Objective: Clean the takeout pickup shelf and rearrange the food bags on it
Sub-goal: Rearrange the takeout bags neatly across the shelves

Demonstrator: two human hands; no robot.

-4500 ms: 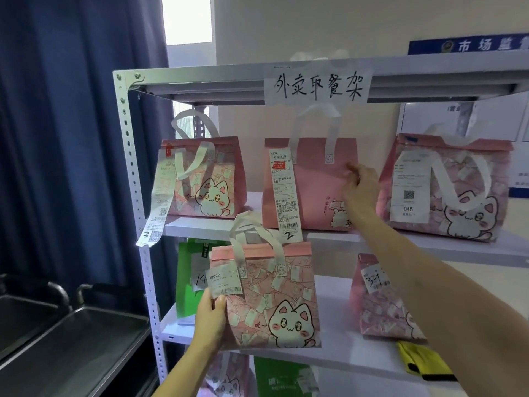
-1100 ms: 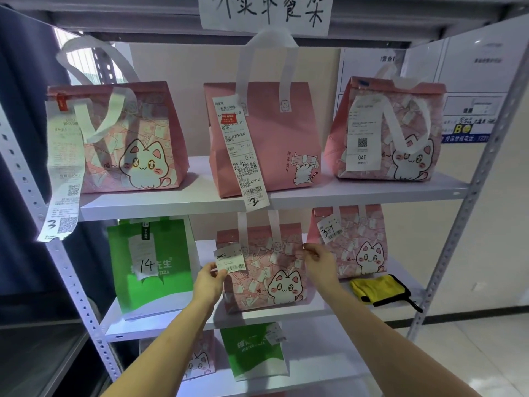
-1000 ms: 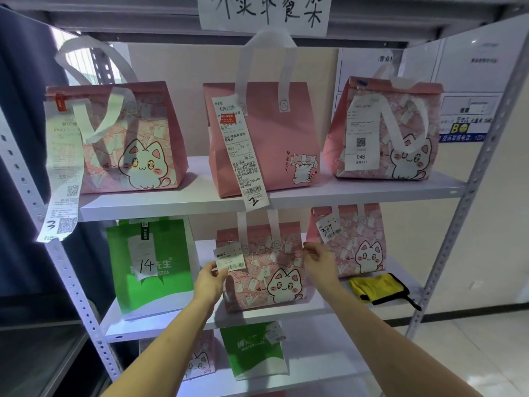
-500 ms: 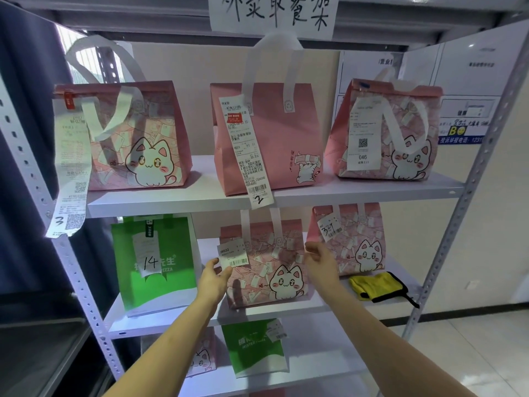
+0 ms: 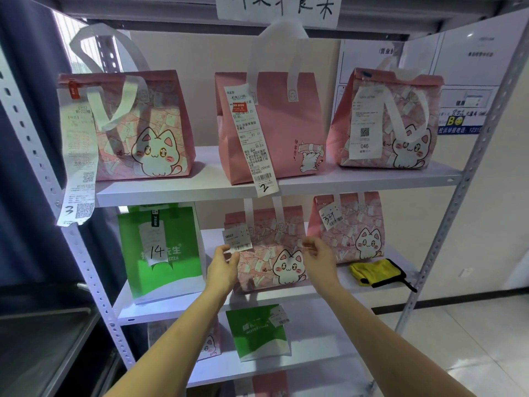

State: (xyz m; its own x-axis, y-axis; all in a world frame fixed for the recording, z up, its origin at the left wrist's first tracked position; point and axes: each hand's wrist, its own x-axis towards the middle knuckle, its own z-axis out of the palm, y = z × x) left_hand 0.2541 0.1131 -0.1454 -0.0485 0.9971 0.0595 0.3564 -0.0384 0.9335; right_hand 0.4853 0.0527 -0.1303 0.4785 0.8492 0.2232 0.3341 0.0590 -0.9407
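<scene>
Fingers of both hands hang loosely spread and grip nothing: the left hand hovers just in front of the left edge of the middle pink cat bag, its fingertips near the small white label stuck on that bag, while the right hand floats at the bag's right edge with fingers relaxed and slightly bent. Whether either hand actually touches the bag cannot be told.

That bag stands upright on the middle shelf board, between a green bag marked 14 on its left and another pink cat bag with a handwritten tag on its right. A yellow cloth with black edging lies on the same board, further right.

Below, on the lower board, a smaller green bag leans beside a partly hidden pink one.

Farther up, the upper board carries three pink bags: a cat-print one at left with a long receipt marked 3 hanging down, a plain pink one in the middle with a receipt marked 2, and a third cat bag at right. A handwritten paper sign hangs from the top rail.
</scene>
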